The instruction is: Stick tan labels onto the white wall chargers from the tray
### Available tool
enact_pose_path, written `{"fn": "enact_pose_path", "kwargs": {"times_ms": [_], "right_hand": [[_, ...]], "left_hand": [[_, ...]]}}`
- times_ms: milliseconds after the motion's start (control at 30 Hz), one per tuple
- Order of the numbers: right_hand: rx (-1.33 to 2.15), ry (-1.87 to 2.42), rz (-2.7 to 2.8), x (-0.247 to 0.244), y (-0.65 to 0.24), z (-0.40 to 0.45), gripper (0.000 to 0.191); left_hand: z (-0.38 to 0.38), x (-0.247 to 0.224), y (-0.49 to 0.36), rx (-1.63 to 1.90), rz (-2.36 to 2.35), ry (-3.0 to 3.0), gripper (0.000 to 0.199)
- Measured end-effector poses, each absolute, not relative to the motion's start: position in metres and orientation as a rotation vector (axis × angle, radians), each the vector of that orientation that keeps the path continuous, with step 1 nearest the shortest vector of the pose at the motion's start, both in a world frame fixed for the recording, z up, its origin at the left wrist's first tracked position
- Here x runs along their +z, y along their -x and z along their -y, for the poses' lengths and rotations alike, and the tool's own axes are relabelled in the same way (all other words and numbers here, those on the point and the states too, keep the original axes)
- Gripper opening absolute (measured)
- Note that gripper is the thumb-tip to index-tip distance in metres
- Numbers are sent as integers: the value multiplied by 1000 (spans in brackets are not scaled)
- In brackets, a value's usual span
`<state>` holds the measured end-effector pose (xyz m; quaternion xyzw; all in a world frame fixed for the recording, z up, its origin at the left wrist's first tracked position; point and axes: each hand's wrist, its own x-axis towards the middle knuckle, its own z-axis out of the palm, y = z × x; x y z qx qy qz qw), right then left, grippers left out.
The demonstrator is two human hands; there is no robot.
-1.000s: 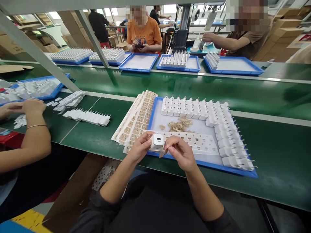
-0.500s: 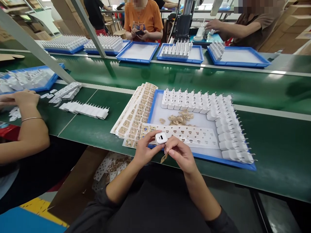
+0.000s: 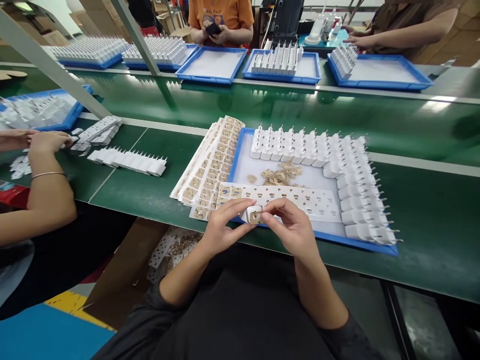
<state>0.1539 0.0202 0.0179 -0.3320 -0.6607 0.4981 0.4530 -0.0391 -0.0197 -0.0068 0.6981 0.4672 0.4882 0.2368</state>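
My left hand (image 3: 224,225) is closed on a small white charger (image 3: 248,215), its end face turned up toward me. Against that face lies a tan die-cut sticker (image 3: 255,217), which my right hand (image 3: 294,225) pinches by its right edge. Just beyond my hands a mostly peeled sticker sheet (image 3: 292,199) rests across the front of a blue-rimmed tray (image 3: 234,167). In the tray are a pile of tan sticker pieces (image 3: 281,176) and rows of white plug chargers (image 3: 360,195) along the back and right. Full sticker sheets (image 3: 215,172) are stacked at the tray's left.
A co-worker's hands (image 3: 47,142) work at the left beside loose white parts and a row of chargers (image 3: 129,161). Across the green bench stand more blue trays (image 3: 212,79), with people behind them. A metal post (image 3: 63,60) slants down at left. Below sits a cardboard box (image 3: 123,270).
My right hand has brought the sticker up from below the charger onto its face. The camera view has tipped downward slightly. The co-worker's hand at left has moved right toward the white parts.
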Motion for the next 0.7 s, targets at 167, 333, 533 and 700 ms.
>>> {"fn": "enact_pose_path", "kwargs": {"times_ms": [167, 333, 533, 700], "right_hand": [[1231, 821, 1627, 18, -154, -21, 3], [1218, 844, 1651, 20, -153, -20, 5], [1166, 870, 1670, 24, -151, -18, 1], [1088, 933, 1681, 27, -147, -15, 2]], "left_hand": [[20, -6, 39, 1335, -1288, -1923, 45], [19, -4, 38, 1342, -1300, -1922, 43], [19, -4, 38, 1361, -1287, -1936, 44], [20, -4, 38, 1385, -1256, -1949, 47]]}}
